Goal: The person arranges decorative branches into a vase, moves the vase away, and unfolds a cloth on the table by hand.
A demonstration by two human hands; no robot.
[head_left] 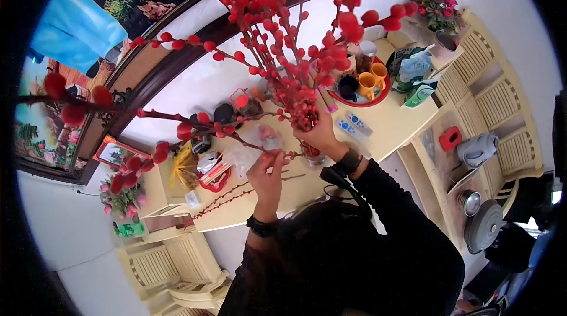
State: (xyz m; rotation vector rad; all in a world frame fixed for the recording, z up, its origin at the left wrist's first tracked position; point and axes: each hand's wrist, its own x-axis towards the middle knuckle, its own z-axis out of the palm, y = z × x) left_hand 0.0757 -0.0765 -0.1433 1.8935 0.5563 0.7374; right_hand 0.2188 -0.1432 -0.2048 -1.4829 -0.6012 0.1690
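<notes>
A thick bunch of red berry branches (277,74) rises and fans out over the cabinet top. My right hand (322,137), with a dark wristband, is closed round the bunch's lower stems. My left hand (266,175), wearing a dark watch, pinches the lower end of a single berry branch (221,129), which stretches to the left just beside the bunch. Below my right hand, partly hidden, is a see-through object with red in it (311,152); its kind is unclear. More berry branches (215,202) lie on the cabinet top, left of my left hand.
On the right, a red-rimmed tray (358,103) holds orange mugs (367,84) and a dark cup. Blue-dotted packs (354,126) lie in front. A red basket (215,185) and yellow bag (185,167) stand left. A framed picture (88,26) hangs behind; wooden chairs flank the cabinet.
</notes>
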